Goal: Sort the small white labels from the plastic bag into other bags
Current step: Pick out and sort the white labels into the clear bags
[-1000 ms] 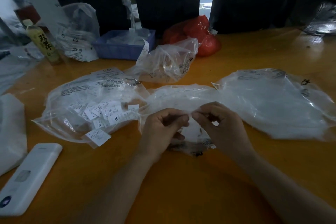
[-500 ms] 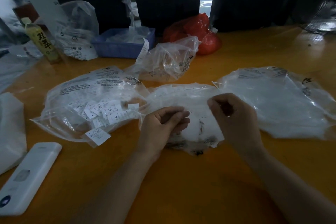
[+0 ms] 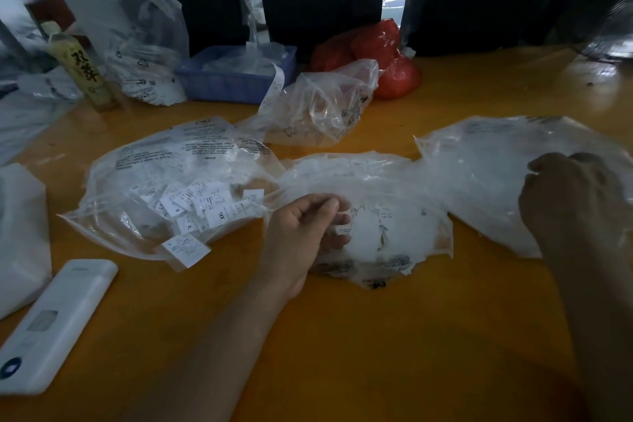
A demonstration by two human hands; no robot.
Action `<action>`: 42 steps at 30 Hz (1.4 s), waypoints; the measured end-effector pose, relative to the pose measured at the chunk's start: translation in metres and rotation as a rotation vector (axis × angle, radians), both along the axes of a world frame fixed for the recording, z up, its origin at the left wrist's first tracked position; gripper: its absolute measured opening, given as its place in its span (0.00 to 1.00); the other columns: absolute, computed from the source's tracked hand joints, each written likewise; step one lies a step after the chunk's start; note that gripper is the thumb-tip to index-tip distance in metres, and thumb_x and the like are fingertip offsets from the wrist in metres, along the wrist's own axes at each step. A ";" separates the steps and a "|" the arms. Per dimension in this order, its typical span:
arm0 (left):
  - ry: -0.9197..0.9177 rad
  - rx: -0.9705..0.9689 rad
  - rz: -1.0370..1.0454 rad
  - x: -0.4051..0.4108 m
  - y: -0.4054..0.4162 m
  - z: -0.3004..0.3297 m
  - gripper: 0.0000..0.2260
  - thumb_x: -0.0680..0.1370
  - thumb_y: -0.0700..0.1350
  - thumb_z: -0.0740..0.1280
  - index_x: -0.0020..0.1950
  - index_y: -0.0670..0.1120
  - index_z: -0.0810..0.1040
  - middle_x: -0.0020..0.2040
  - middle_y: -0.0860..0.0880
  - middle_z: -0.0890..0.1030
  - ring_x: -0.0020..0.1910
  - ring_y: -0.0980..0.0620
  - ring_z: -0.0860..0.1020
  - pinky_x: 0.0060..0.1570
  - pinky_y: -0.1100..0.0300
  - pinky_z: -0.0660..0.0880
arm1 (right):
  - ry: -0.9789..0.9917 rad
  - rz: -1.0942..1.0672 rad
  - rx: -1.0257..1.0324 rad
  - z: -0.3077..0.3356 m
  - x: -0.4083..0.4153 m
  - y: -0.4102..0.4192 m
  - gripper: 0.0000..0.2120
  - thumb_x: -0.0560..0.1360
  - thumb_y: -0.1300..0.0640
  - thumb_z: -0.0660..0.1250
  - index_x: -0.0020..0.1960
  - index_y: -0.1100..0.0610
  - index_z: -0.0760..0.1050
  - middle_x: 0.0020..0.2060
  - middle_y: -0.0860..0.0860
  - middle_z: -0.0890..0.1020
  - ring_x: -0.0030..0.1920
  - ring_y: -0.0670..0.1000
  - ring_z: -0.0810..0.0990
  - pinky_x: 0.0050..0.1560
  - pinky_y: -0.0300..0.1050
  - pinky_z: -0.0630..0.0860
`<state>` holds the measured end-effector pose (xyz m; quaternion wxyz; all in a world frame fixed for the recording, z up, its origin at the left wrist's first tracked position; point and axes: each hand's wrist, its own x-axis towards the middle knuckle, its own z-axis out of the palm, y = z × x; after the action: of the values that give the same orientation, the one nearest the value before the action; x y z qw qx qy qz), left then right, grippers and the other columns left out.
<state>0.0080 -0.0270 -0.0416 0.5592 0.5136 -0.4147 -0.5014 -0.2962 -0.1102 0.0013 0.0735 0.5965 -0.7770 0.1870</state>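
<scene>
Labels (image 3: 343, 229) poke out of the left hand (image 3: 305, 233), its curled fingers pinching them over the middle bag (image 3: 376, 216); the right hand (image 3: 575, 195) has swung from there to the bag right of it (image 3: 486, 161), knuckles bunched, whether pinching a label I cannot tell. That reads as one label being delivered. Three flat bags line up, the one left of the middle bag (image 3: 171, 188) holding a dozen-odd labels, a crumpled fourth (image 3: 322, 106) behind.

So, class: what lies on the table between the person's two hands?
In the head view, the middle plastic bag of white labels lies between the left hand and right hand.
</scene>
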 end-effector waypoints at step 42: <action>0.224 -0.077 -0.074 0.001 -0.001 0.006 0.03 0.76 0.42 0.74 0.42 0.45 0.83 0.57 0.42 0.87 0.59 0.44 0.84 0.52 0.54 0.83 | -0.546 0.727 0.184 -0.031 0.113 0.053 0.08 0.79 0.41 0.67 0.50 0.44 0.79 0.36 0.42 0.81 0.35 0.44 0.78 0.39 0.46 0.80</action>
<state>0.0086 -0.0281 -0.0358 0.6024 0.4168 -0.3871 -0.5599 -0.1834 -0.0574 -0.0294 -0.2573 0.7634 -0.5216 0.2810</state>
